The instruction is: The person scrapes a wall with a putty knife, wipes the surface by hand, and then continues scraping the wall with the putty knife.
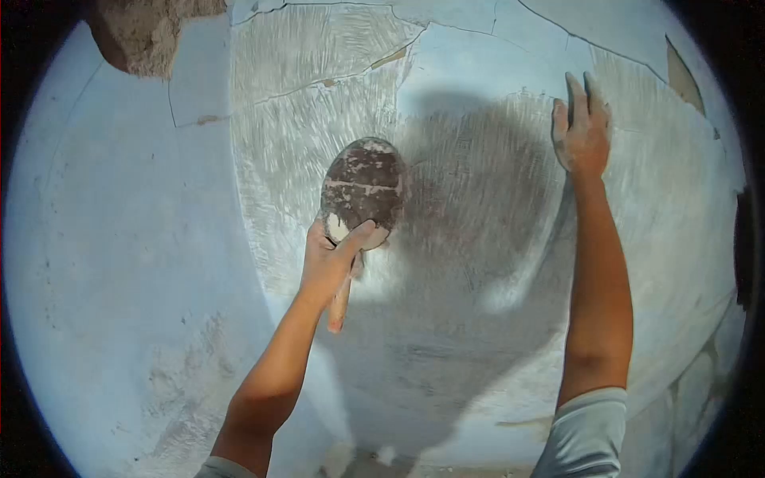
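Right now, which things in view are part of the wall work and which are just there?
In use:
- left hand gripping a round, plaster-caked tool by its handle
- right hand pressed flat on the scraped wall patch

Just there:
- broken hole in the wall, upper left
- cracks in the paint
- smooth blue paint, left

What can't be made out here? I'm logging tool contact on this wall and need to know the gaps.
Head view only:
- Tool: its working face is turned to the wall; contact cannot be told.
- Tool handle: mostly hidden inside the left hand.
- Right hand: palm faces the wall; anything under it is hidden.
- Wall's edges: cut off by the dark lens rim.
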Tool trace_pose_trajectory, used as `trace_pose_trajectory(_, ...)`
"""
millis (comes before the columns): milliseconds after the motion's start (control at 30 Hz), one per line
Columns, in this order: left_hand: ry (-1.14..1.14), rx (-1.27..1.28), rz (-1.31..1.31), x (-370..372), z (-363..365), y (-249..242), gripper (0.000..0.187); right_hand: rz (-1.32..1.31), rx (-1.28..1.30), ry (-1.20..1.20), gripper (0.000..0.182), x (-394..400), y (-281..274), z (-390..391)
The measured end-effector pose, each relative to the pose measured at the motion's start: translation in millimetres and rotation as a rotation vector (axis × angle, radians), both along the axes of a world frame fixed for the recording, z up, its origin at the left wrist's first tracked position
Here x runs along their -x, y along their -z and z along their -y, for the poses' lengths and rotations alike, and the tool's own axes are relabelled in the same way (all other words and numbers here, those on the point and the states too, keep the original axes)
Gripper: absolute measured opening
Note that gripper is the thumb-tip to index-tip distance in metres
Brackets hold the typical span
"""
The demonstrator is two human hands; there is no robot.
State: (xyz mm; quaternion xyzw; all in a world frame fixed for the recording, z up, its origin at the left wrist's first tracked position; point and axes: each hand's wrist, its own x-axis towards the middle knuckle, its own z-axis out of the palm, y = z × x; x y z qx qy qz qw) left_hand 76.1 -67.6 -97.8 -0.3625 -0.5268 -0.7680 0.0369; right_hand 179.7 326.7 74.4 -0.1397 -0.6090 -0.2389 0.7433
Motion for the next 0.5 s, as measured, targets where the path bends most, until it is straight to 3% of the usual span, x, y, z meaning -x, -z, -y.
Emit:
trace_pose_trajectory(100,-0.094,-0.133,-0.046,18,-17,0,0.037,-0.041,-0.062,0.035,0.052,3,0,-14)
trace_pose_trajectory(267,-0.177,-0.076,-0.147,0,-32,-29,0.066,-0.051,-0.129,0.009,0.052,-3,3,-18)
trace_pose_trajectory(333,-0.262,-0.063,-0.26,10,-38,-35,0.07,-0.036,-0.173,0.004,0.048,-6,8,-25)
trace_pose_trajectory(500,-0.285,-0.111,-0.24,4,-47,-43,0.066,-0.024,-0.216,-0.022,0.047,-5,9,-29)
